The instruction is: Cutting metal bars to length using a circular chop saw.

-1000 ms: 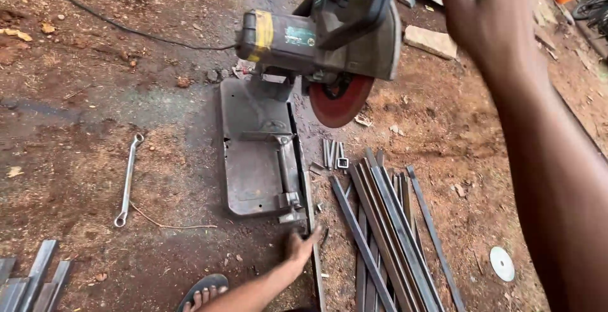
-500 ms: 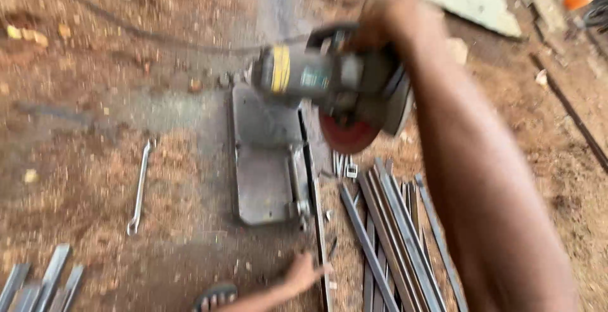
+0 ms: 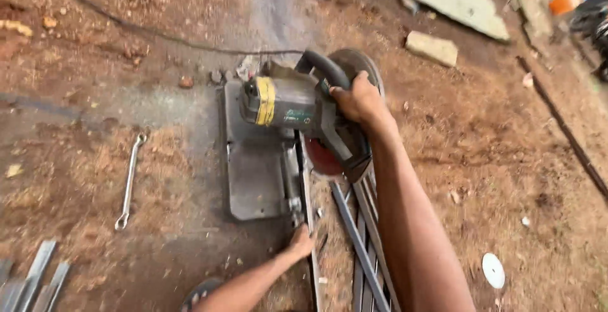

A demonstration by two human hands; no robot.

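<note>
Chop saw [image 3: 285, 106], grey with a yellow band on its motor, sits on bare reddish dirt, its flat metal base [image 3: 253, 172] toward the viewer. The right hand [image 3: 358, 100] is wrapped tight around the black top handle, arm reaching in from the lower right. The red cutting disc [image 3: 322, 159] hangs low, beside a long thin metal strip [image 3: 308, 223] running along the base's right edge. The left hand [image 3: 299, 243] presses down on that strip near the viewer; its fingers look curled over it, though the view is too small to be sure. More grey metal bars [image 3: 364, 255] lie just right of the strip. A spanner [image 3: 128, 182] rests well apart on the left, and a white disc [image 3: 493, 269] on the right. Judging from this, a clean cut calls for keeping the strip pinned flat and lowering the disc steadily, fingers well clear
</note>
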